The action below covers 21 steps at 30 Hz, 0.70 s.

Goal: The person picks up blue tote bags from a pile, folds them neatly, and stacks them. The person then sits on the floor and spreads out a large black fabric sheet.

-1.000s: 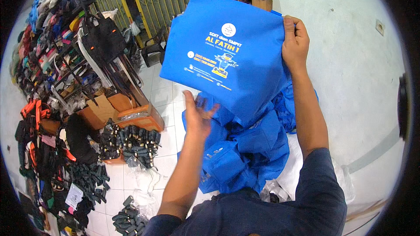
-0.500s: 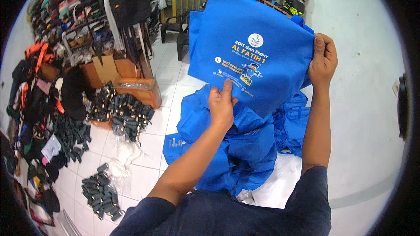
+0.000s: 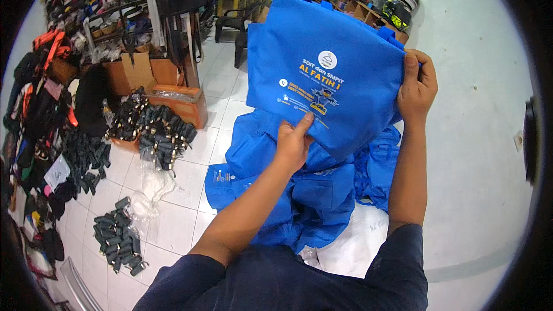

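A blue fabric tote bag [image 3: 351,57] with a white and yellow print is held up in front of me, tilted. My right hand [image 3: 417,85] grips its upper right corner, thumb on the printed face. Lower down, my left hand [image 3: 295,140] pinches the bottom edge, its thumb over the front and its other fingers mostly behind the cloth. Under the raised bag lies a heap of similar blue bags [image 3: 322,196], creased and overlapping. Part of the heap rests on a white sack [image 3: 357,242].
Piles of dark rolled items [image 3: 118,236] lie on the white tiled floor [image 3: 173,219] at left, near clear plastic wrapping [image 3: 151,190]. An open cardboard box [image 3: 184,103], a dark chair [image 3: 236,23] and crowded shelves stand farther back. Helmets [image 3: 403,0] sit behind the bag; a pale wall runs along the right.
The view has shifted slightly. Both hands still hold the bag in nearly the same pose, and it sits a little lower and farther left in the picture.
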Available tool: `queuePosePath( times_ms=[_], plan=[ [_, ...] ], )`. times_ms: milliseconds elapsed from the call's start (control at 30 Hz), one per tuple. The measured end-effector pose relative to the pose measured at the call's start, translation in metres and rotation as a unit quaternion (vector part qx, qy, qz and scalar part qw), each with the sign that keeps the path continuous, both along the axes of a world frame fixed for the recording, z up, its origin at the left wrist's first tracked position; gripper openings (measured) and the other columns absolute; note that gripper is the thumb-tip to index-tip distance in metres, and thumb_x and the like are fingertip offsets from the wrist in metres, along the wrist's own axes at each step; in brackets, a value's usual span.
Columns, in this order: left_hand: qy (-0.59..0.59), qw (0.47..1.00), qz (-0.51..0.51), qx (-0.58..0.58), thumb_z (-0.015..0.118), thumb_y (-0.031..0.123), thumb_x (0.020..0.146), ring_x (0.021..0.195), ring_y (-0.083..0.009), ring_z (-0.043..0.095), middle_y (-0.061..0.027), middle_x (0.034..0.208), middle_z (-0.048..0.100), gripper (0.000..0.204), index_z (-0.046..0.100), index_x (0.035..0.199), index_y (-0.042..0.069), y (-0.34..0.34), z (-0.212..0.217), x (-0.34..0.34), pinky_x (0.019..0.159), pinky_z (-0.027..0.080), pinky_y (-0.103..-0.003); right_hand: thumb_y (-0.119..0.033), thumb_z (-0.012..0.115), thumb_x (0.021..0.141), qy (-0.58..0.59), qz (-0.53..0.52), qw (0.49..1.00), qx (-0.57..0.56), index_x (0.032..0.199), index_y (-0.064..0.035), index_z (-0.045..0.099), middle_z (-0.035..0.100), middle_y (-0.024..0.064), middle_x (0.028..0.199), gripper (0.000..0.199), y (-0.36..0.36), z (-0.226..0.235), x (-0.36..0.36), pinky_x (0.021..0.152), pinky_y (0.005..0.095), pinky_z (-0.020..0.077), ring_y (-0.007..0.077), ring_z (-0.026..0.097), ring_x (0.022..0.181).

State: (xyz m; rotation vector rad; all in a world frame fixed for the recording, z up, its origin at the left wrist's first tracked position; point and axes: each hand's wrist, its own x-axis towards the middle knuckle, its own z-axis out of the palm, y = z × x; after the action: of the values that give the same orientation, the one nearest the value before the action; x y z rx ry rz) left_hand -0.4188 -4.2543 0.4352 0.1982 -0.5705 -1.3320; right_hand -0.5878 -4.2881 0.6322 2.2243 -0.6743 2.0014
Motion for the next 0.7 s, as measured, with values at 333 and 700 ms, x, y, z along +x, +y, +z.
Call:
queuePosePath(
  times_ms=[333, 700],
  plan=[
    [-0.217, 0.957, 0.171, 0.083, 0.068, 0.023, 0.089, 0.087, -0.0167, 0.060, -0.0069, 0.101, 0.062, 0.039, 0.051, 0.119, 0.004, 0.007, -0.014, -0.002, 0.080, 0.053, -0.033, -0.021, 0.056, 0.097, 0.013, -0.008, 1.000, 0.000, 0.096, -0.0005, 0.064, 0.065, 0.0059, 0.093, 0.022, -0.033, 0.007, 0.004, 0.080, 0.0252, 0.0447, 0.0117, 0.057, 0.087],
    [-0.085, 0.974, 0.173, 0.122, 0.058, 0.036, 0.094, 0.063, -0.0083, 0.052, -0.0009, 0.076, 0.053, 0.030, 0.056, 0.096, 0.006, -0.008, -0.001, 0.100, 0.054, 0.048, -0.020, -0.024, 0.057, 0.096, -0.019, -0.004, 0.999, 0.038, 0.098, -0.0002, 0.064, 0.066, 0.0043, 0.093, 0.025, -0.046, -0.016, -0.017, 0.080, 0.0244, 0.0448, 0.0104, 0.057, 0.087]
  ],
)
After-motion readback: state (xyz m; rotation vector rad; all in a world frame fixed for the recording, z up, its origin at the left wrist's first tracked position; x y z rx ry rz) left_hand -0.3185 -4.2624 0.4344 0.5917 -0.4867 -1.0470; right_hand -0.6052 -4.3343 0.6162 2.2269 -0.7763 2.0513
